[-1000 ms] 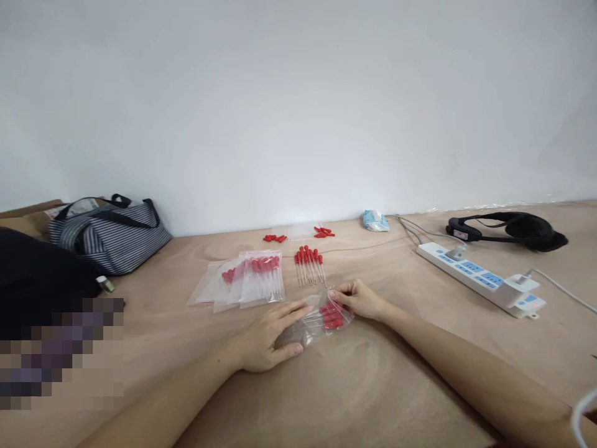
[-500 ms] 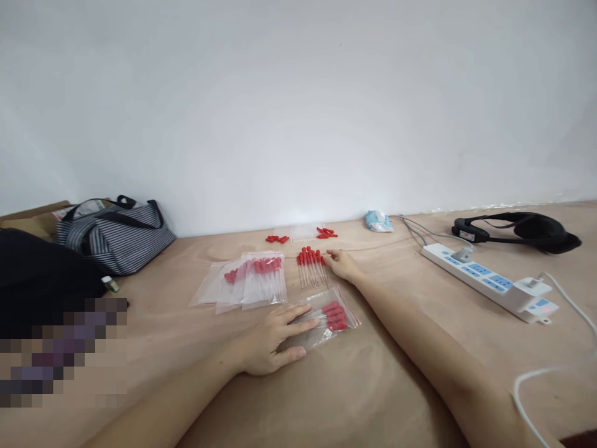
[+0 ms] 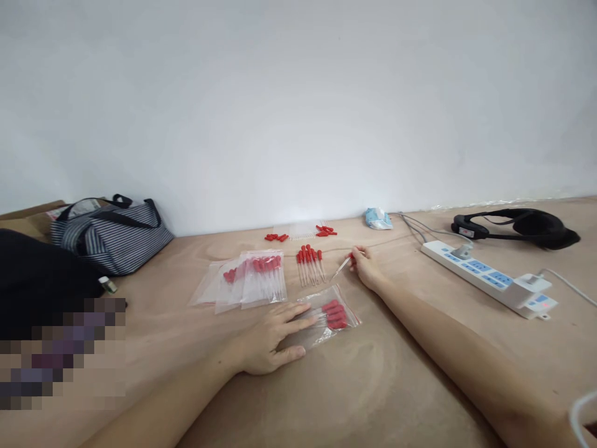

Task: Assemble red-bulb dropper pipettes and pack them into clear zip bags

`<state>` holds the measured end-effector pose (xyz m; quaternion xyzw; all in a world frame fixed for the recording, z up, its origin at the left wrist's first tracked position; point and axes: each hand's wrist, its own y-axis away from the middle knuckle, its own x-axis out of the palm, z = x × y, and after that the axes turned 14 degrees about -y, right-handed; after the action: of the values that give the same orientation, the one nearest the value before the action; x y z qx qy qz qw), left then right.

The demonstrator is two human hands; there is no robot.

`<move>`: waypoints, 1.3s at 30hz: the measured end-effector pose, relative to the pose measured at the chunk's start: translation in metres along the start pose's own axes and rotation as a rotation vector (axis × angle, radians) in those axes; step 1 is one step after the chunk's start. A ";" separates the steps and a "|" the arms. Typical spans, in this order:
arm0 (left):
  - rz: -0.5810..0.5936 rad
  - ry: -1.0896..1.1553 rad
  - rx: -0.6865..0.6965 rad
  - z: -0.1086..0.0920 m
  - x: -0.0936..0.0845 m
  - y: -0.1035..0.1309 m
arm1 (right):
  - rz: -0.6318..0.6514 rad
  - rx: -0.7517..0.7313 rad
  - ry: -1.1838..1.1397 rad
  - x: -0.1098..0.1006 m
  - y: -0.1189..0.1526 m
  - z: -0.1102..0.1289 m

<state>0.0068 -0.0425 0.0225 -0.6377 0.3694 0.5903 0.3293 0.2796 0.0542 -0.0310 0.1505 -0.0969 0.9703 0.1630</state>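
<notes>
My left hand (image 3: pixel 277 336) lies flat with fingers spread on a clear zip bag (image 3: pixel 321 336) that contains several red-bulbed droppers. Held by its red end, a glass dropper (image 3: pixel 342 266) slants down and left from the closed fingers of my right hand (image 3: pixel 366 266). To the left of that hand, a row of several loose droppers (image 3: pixel 310 264) rests on the table, red bulbs pointing away from me. Overlapping filled zip bags (image 3: pixel 263 283) lie further left, with red bulbs showing through the plastic.
Red rubber bulbs (image 3: pixel 277 238) and more red bulbs (image 3: pixel 326 231) lie near the wall, beside glass tubes. A blue tissue pack (image 3: pixel 378 218), a white power strip (image 3: pixel 485 274) and a black headset (image 3: pixel 517 227) are on the right. A striped bag (image 3: pixel 114 236) stands left.
My right hand has moved right, away from the row, with one dropper now in its fingers. My left hand stays on the zip bag.
</notes>
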 end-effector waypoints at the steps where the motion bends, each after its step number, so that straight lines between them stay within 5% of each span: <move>1: -0.004 0.003 -0.003 0.000 0.001 0.000 | -0.029 -0.010 -0.024 -0.007 0.005 0.003; 7: -0.015 0.019 -0.024 0.000 0.002 0.000 | -0.068 -0.018 -0.163 -0.035 0.041 0.016; 17: -0.021 0.035 -0.039 -0.001 0.002 0.002 | 0.039 0.072 -0.225 -0.015 0.064 0.023; 25: -0.013 0.061 -0.038 0.001 0.004 0.002 | 0.296 0.184 0.058 -0.002 0.085 0.030; 32: -0.030 0.063 -0.043 0.001 0.005 0.002 | 0.430 0.185 0.217 -0.001 0.078 0.012; 39: -0.038 0.049 -0.033 0.000 0.004 0.001 | 0.676 0.043 0.277 0.006 0.077 0.016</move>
<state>0.0060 -0.0436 0.0181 -0.6643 0.3552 0.5741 0.3207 0.2516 -0.0189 -0.0242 -0.0195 -0.0978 0.9823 -0.1583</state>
